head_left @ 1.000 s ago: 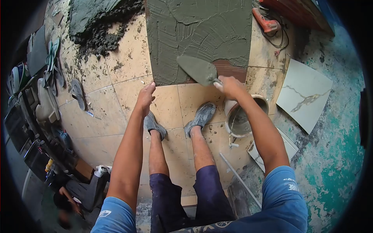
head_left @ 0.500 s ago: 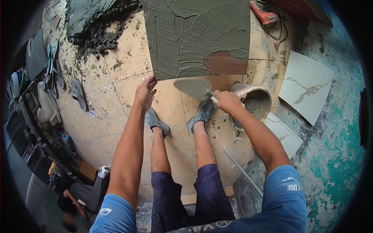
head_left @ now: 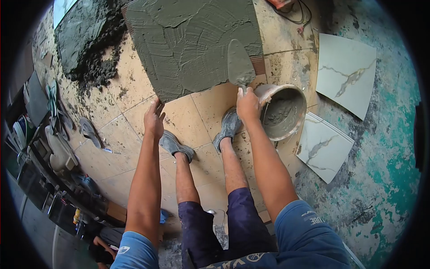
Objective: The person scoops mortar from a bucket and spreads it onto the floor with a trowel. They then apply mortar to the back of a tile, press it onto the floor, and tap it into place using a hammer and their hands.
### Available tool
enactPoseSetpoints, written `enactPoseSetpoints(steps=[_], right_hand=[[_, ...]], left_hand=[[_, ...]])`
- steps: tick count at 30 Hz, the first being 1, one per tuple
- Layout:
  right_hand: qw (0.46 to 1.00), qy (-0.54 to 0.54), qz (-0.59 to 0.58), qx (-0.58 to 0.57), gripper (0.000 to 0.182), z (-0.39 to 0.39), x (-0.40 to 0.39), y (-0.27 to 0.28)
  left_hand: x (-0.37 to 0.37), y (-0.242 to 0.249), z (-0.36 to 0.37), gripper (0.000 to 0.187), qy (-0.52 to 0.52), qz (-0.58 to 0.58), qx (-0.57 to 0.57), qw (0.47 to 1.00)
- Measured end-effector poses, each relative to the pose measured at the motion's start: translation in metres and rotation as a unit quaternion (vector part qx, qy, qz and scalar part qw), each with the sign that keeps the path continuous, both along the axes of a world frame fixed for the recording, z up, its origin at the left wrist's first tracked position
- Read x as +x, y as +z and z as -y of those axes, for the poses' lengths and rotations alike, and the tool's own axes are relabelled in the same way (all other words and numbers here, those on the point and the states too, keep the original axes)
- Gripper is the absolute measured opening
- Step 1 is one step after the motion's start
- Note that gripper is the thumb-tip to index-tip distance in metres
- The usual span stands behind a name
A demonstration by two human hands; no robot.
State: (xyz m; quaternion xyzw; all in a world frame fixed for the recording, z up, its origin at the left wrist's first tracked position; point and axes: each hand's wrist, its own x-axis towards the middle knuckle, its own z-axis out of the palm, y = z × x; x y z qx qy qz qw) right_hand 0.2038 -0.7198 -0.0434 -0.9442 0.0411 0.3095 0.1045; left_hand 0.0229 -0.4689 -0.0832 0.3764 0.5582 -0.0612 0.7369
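Note:
A large tile (head_left: 259,66) lies back side up in front of me, its ribbed reddish back mostly coated with grey mortar (head_left: 188,54). A reddish strip shows at its right edge. My left hand (head_left: 154,119) pinches the tile's near left corner. In my right hand (head_left: 249,106) is the handle of a pointed trowel (head_left: 240,62), its blade flat over the mortar near the tile's right edge. A bucket (head_left: 301,123) of wet mortar stands tilted beside my right hand.
Mortar is spread on the floor at far left, with crumbs (head_left: 96,74) around it. White marbled tiles (head_left: 347,71) lie at right, with more stacked tiles (head_left: 324,145) nearer. A corded red tool (head_left: 282,3) is at the top. Slippers (head_left: 89,132) and a cluttered rack stand left; another person is at lower left.
The trowel has swung from below the tile's near edge onto its right part. Mortar now covers most of the bare reddish patch there. My view has turned and shifted to the right.

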Motion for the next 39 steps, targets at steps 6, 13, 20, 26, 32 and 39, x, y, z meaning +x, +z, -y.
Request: enactPoseSetpoints(steps=[6, 13, 20, 26, 32, 39], right_hand=[[0.977, -0.209, 0.004, 0.052, 0.04, 0.035, -0.015, -0.024], [0.937, -0.321, 0.039, 0.136, 0.042, 0.002, -0.032, -0.012], [0.917, -0.378, -0.052, 0.118, 0.042, 0.005, -0.023, -0.019], [0.973, -0.166, 0.023, 0.158, 0.038, 0.044, 0.006, -0.048], [0.898, -0.389, -0.043, 0.201, 0.04, 0.073, 0.097, -0.033], [0.936, -0.25, -0.123, 0.216, 0.043, 0.044, 0.031, -0.012]], left_hand=[[0.003, 0.002, 0.002, 0.063, -0.001, -0.023, 0.023, 0.999], [0.007, 0.005, 0.001, 0.062, -0.004, -0.046, 0.03, 0.998], [0.013, 0.011, 0.002, 0.06, -0.021, -0.065, 0.044, 0.997], [0.018, 0.018, 0.002, 0.066, -0.037, -0.068, 0.017, 0.997], [0.017, 0.018, 0.002, 0.069, -0.055, -0.06, 0.017, 0.997], [0.018, 0.018, 0.003, 0.069, -0.038, -0.066, 0.014, 0.997]])
